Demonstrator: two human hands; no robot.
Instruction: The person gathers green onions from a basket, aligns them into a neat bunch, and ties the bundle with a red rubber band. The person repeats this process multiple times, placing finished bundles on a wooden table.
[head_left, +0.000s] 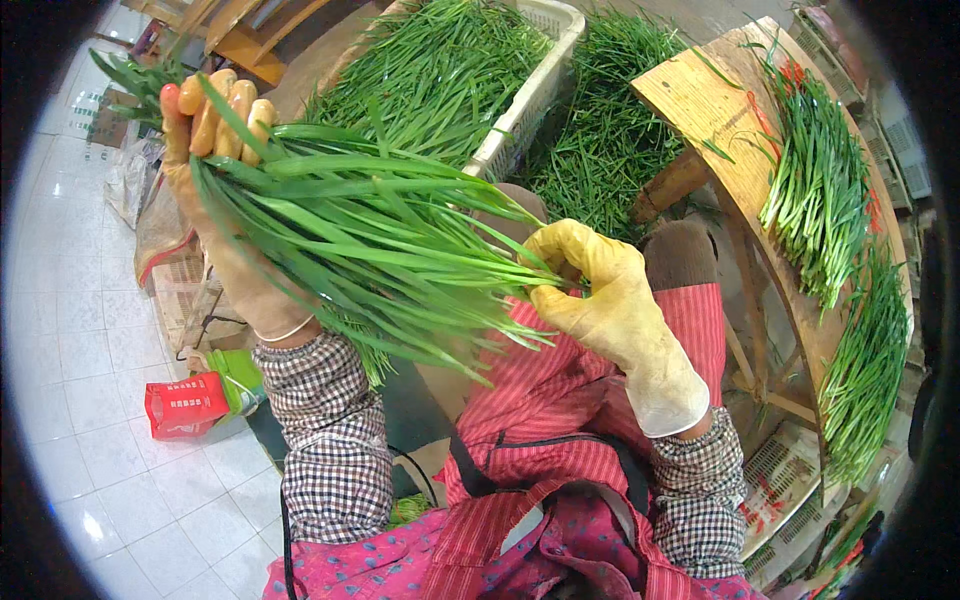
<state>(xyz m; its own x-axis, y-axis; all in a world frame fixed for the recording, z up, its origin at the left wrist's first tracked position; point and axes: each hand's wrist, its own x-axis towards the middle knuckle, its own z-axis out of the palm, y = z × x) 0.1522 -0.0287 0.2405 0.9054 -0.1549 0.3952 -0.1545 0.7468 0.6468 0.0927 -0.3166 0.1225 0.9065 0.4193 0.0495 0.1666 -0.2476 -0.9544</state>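
Observation:
My gloved left hand (217, 120) is wrapped around a thick bunch of garlic chives (352, 217), raised at the upper left. Its flat green leaves fan out towards my lap, and some stick out beyond my fist on the far side. At the leaf tips, my right hand (592, 277), in a yellow rubber glove, pinches several leaves between thumb and forefinger. Those pinched leaves are drawn taut from the bunch. Some lower leaf tips hang loose and look blurred. The part of the bunch inside my left fist is hidden.
A white plastic crate (525, 127) full of chives stands ahead. Beside it lies a loose heap of chives (600, 112). On the wooden table (705, 97) at the right are bunches of chives (817, 187) with red ties. A red bag (186, 405) rests on the tiled floor at the left.

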